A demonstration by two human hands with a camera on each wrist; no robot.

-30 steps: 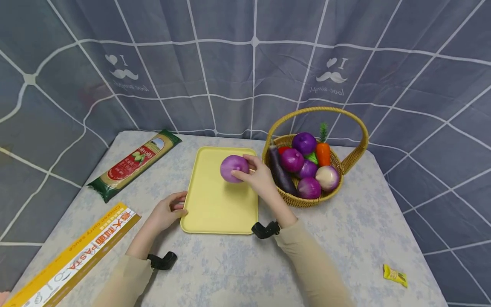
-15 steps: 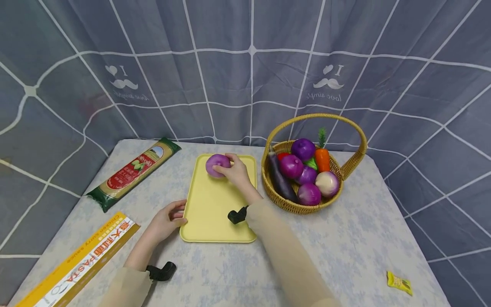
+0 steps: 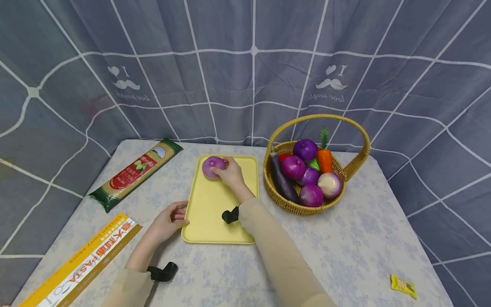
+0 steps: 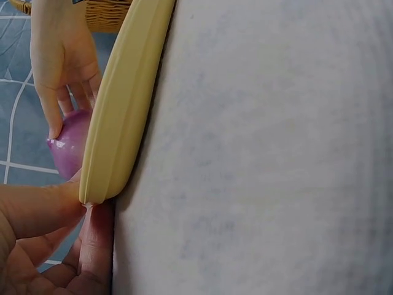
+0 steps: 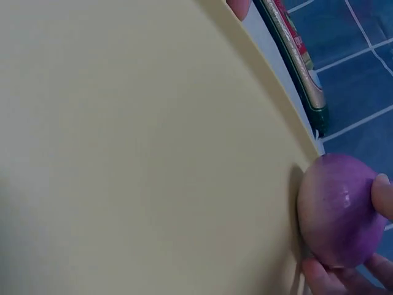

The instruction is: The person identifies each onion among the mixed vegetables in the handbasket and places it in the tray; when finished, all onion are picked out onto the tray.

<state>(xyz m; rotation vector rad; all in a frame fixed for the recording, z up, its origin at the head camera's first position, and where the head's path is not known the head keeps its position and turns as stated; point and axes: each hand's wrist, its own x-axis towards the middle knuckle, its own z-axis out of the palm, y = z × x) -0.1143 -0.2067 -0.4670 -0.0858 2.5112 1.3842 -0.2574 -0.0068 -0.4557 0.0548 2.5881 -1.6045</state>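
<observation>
The left hand [image 3: 168, 221] pinches the near left rim of the flat yellow plastic tray [image 3: 215, 213] lying on the pale floral-cloth counter [image 3: 345, 238]. Farther in, the right hand [image 3: 229, 174] grasps a round purple onion [image 3: 212, 167] resting on the tray's far left corner, bare tray surface open nearer. A woven wicker basket of vegetables [image 3: 354, 164] stands just right of the tray; a blue grid-patterned curtain [image 3: 245, 64] closes behind.

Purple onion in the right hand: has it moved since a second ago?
Yes. The purple onion went from mid-tray, level with the basket, to the yellow tray's far-left corner, away from the basket.
</observation>
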